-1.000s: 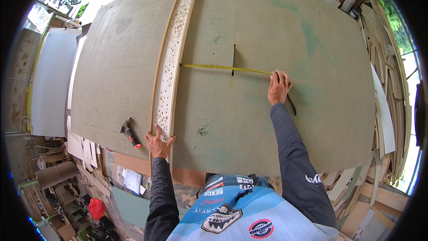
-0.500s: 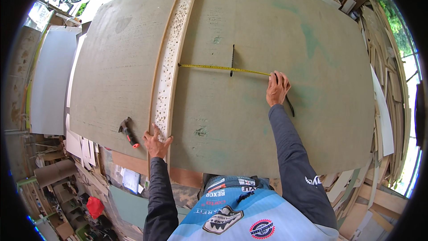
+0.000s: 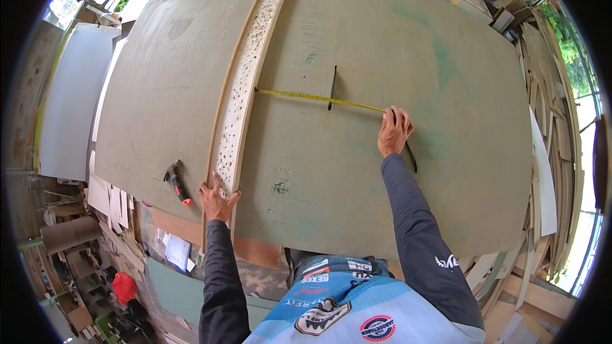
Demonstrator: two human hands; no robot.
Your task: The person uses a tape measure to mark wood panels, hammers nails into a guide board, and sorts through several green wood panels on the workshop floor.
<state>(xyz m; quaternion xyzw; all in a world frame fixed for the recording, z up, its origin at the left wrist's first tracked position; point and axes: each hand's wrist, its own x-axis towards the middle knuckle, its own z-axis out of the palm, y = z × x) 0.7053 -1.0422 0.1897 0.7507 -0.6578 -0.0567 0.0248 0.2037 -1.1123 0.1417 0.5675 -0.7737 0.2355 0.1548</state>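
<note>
- In the head view, a broad greenish-brown tabletop point(image 3: 433, 185) lies beneath the long speckled board point(image 3: 246, 64).
- My left hand point(image 3: 218, 202) spreads wide across the board's near end.
- Right of the board, my right hand point(image 3: 395, 130) curls round the yellow tape measure point(image 3: 357, 104), its blade reaching the board.
- Left of the board: a hammer point(image 3: 178, 181).

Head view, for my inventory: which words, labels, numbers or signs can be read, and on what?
Blue jersey: readable lettering, not copied here.
Round red badge on it: likewise.
Right sleeve: white lettering, likewise.
Yellow measuring tape: too small to read.
Pale sheet, lower left: any print unreadable.
</note>
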